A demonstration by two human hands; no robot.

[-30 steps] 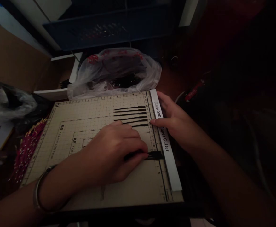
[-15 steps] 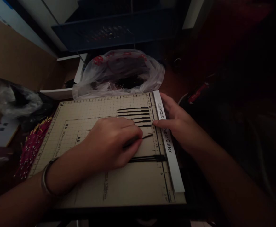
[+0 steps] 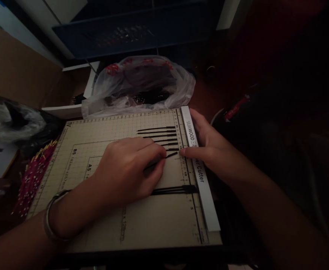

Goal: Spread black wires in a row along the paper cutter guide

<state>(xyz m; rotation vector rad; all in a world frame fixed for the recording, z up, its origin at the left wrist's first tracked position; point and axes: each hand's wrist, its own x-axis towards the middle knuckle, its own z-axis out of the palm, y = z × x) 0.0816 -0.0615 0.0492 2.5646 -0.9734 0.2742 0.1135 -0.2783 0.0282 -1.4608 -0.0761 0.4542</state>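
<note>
My left hand [image 3: 127, 167] is closed in a pinch on a thin black cord [image 3: 171, 154], whose thicker end sticks out past the fingertips towards the board's right side. Beneath it lies a paper cutter [image 3: 159, 228] with a printed grid. Several black cords [image 3: 171, 127] lie in a row just beyond my left hand, their thicker ends lined up by the ruler marks. A small bunch of black cords [image 3: 191, 188] rests nearer to me. My right hand [image 3: 213, 152] grips the cutter's right edge, thumb over the white strip [image 3: 209, 210], its other fingers partly hidden.
Behind the board stands an open clear plastic bag [image 3: 181, 86] with dark pieces inside. A white-edged box [image 3: 65, 111] is beside it. At the left lie a bundle of magenta cords [image 3: 35, 176] and a crumpled plastic bag [image 3: 36, 125]. A blue tray [image 3: 77, 41] is at the back.
My left hand has moved the pinched cord away from me, close to the row of cords. My right hand keeps its hold on the edge, and the view has shifted slightly.
</note>
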